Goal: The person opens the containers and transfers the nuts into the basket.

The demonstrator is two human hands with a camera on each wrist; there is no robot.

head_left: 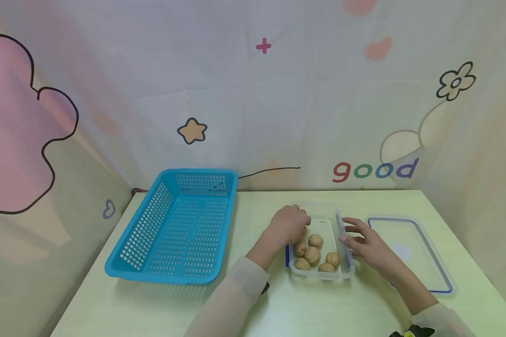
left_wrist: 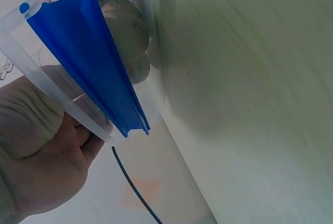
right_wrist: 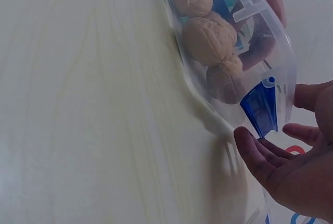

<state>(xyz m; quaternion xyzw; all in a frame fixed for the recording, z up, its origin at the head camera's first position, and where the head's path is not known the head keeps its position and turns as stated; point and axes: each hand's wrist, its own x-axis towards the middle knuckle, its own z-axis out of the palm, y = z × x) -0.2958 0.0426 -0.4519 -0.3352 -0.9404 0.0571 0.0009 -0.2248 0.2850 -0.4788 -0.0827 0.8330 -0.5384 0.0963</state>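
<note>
Several walnuts point(head_left: 312, 255) lie in the near part of a clear plastic box point(head_left: 322, 274) with blue side latches point(left_wrist: 86, 52). My left hand point(head_left: 290, 223) reaches over the box's left wall, its fingers bent down inside. Whatever is under those fingertips is hidden, so a hold on a walnut is not certain. At the opposite wall my right hand point(head_left: 368, 243) has loosely bent fingers, with the tips touching the outside of the box. The right wrist view shows its fingers point(right_wrist: 252, 148) close by a blue latch point(right_wrist: 260, 107), with walnuts point(right_wrist: 208, 41) visible through the wall.
A blue perforated basket point(head_left: 225, 224) stands on the left of the pale table point(head_left: 274, 299). The clear lid with a blue seal point(head_left: 440, 271) lies flat to the right of the box, partly behind my right forearm. A printed cloth point(head_left: 278, 117) hangs behind the table.
</note>
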